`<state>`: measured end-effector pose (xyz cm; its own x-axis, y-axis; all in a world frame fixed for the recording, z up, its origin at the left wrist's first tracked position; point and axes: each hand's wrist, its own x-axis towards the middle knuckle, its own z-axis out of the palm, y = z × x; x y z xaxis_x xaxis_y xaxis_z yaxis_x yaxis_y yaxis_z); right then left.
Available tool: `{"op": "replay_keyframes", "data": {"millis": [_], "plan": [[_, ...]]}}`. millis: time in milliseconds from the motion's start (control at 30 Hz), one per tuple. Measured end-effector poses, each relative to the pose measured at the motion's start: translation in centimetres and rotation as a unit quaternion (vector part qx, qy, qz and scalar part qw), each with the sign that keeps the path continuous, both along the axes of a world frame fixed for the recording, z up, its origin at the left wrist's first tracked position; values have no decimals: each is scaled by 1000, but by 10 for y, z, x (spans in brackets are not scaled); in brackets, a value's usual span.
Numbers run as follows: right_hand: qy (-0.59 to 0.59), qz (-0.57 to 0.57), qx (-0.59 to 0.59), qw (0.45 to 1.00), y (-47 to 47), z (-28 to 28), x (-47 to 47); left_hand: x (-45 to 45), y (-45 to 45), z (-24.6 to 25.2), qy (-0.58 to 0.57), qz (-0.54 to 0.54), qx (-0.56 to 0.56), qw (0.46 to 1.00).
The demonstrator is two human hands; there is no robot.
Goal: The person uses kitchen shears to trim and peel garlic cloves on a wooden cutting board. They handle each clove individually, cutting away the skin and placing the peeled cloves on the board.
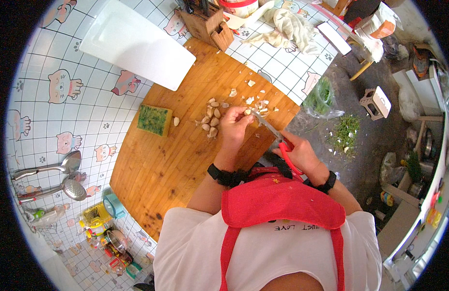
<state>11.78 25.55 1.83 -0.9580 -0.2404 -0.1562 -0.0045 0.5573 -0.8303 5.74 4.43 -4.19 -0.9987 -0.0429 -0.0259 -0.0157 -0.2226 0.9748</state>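
Observation:
My left hand (234, 125) pinches a garlic clove (248, 112) between thumb and fingertips, over the right part of a wooden board (166, 167). My right hand (302, 152) is around the red handles of kitchen scissors (269, 127); their metal blades reach to the clove. Scraps of pale garlic skin (250, 100) lie scattered on the wood just beyond the clove. Left of my left hand sits a small pile of garlic cloves (211, 118). One separate clove (176, 121) lies between that pile and a green and yellow sponge (154, 120).
A white cutting board (137, 43) stands at the upper left, and a wooden knife block (206, 27) at the board's far edge. A crumpled cloth (288, 31) lies on the tiled-pattern surface. On the floor at right are a bag of greens (320, 96) and a small stool (376, 103).

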Motion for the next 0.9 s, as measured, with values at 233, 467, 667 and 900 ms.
{"op": "replay_keyframes", "data": {"millis": [233,467,667,900], "plan": [[-23,-14,18,999,0,-7,-5,2,6,11,-3,12,40,999],[-81,-23,41,996,5,-4,-7,-1,-1,20,-31,14,64,997],[-51,-5,46,998,1,1,-4,-1,3,13,-71,1,64,995],[-13,-5,50,999,0,-4,0,-1,0,11,-67,-8,45,997]]}}
